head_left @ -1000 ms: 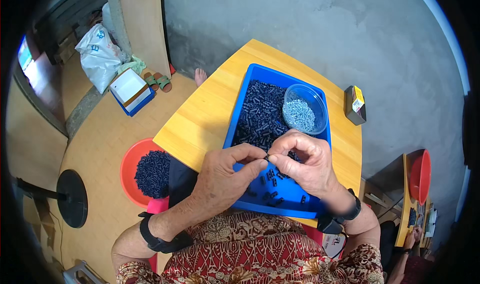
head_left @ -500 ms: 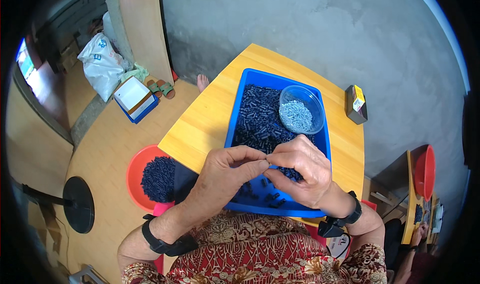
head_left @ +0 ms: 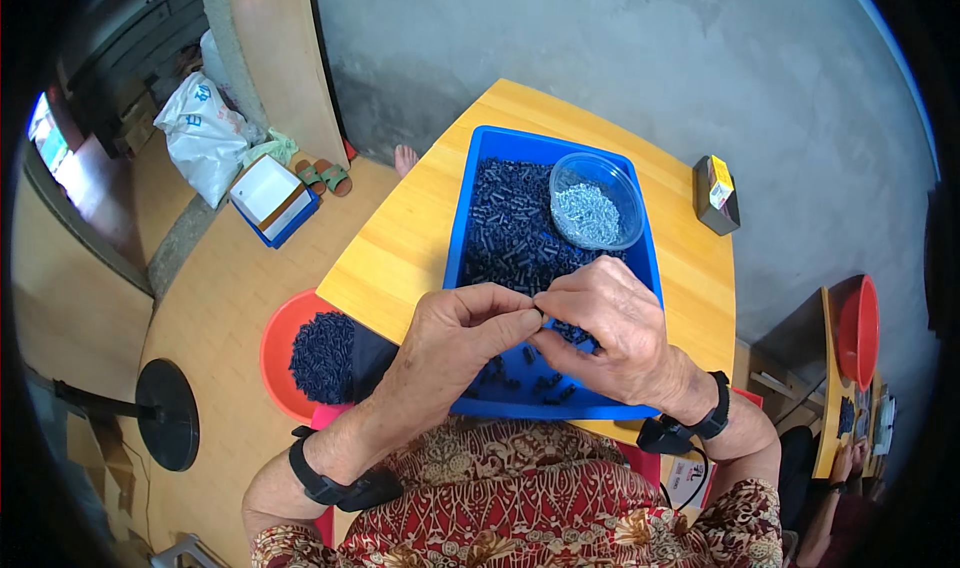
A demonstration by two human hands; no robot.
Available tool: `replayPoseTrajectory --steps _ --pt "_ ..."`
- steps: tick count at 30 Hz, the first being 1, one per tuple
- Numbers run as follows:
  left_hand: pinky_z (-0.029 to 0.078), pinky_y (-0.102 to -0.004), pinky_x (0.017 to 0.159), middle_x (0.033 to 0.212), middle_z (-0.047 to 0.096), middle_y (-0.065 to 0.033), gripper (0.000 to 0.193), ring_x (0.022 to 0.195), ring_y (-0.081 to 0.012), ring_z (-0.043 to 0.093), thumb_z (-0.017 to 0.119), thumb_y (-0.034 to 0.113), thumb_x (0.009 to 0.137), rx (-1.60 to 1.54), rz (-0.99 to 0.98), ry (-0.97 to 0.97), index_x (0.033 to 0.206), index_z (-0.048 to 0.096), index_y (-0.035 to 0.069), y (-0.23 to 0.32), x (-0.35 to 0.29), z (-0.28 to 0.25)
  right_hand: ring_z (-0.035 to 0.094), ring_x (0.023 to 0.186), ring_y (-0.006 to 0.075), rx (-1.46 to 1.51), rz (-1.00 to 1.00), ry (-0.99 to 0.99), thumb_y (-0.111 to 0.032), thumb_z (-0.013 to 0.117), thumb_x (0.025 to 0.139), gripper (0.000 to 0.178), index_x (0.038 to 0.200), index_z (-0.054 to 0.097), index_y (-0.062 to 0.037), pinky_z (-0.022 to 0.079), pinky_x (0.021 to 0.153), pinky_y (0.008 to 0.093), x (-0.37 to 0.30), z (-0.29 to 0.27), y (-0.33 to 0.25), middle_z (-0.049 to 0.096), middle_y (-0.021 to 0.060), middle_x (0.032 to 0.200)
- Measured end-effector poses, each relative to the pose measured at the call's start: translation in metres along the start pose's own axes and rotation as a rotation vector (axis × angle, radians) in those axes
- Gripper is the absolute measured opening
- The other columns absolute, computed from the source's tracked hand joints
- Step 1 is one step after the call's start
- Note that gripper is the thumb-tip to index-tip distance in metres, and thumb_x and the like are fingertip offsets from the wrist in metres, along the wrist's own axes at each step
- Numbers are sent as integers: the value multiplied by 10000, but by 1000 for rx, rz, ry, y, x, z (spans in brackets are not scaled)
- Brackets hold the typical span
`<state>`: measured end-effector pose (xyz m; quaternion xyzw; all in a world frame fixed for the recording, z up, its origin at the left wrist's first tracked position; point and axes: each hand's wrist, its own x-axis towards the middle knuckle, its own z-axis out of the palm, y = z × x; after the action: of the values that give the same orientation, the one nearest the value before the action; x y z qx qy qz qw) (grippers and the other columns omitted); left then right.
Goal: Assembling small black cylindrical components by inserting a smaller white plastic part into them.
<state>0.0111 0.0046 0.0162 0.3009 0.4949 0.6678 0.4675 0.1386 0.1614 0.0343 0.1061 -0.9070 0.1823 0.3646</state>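
My left hand (head_left: 450,336) and my right hand (head_left: 612,328) meet fingertip to fingertip over the near part of a blue tray (head_left: 560,142). Between the left thumb and forefinger sits a small black piece (head_left: 540,315), mostly covered by the fingers. The right thumb and forefinger are pinched against its other side; whatever they hold is hidden. Many small black tubular pieces (head_left: 510,223) fill the tray's far part, with several loose ones near the front. A clear round tub (head_left: 636,230) of small silvery metal parts (head_left: 588,215) rests on them, beyond my right hand.
The tray stands on a yellow wooden table (head_left: 390,253). Left of it, a red basin (head_left: 280,368) holds more black pieces. A dark box (head_left: 718,213) is by the grey wall. At far right, another person's hand (head_left: 848,460) is near a second table.
Both hands stay pinched together, with the black piece now showing a little more between the fingertips. The view has shifted slightly, so the tray appears a bit higher.
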Motion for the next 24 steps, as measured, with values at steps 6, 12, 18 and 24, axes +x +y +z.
replayPoseTrajectory --steps 6,12,18,24 --pt "494 -225 824 971 712 -29 211 888 -75 623 695 141 948 85 -30 -10 1098 722 -5 5 2 1 615 749 226 -134 -103 -42 -2 828 644 353 952 661 -44 463 627 346 5 -6 1 641 60 881" --pt "496 -213 800 965 696 -10 206 890 -49 609 665 148 978 -33 17 27 1112 709 -2 4 4 1 600 815 220 -192 -124 -139 -104 799 696 264 917 660 -61 467 696 345 19 -17 7 622 42 891" --pt "498 -216 805 966 698 -14 208 893 -52 611 674 148 973 -43 10 47 1113 709 -1 9 7 7 558 763 226 -256 -241 -149 -133 777 689 235 858 627 -68 436 642 356 27 -16 10 568 47 820" --pt "494 -215 813 961 695 -14 214 897 -57 608 678 162 973 -53 20 -1 1106 708 -3 12 10 1 538 742 224 -195 -245 -131 -136 763 659 234 827 613 -72 413 598 361 34 -19 15 533 38 766"
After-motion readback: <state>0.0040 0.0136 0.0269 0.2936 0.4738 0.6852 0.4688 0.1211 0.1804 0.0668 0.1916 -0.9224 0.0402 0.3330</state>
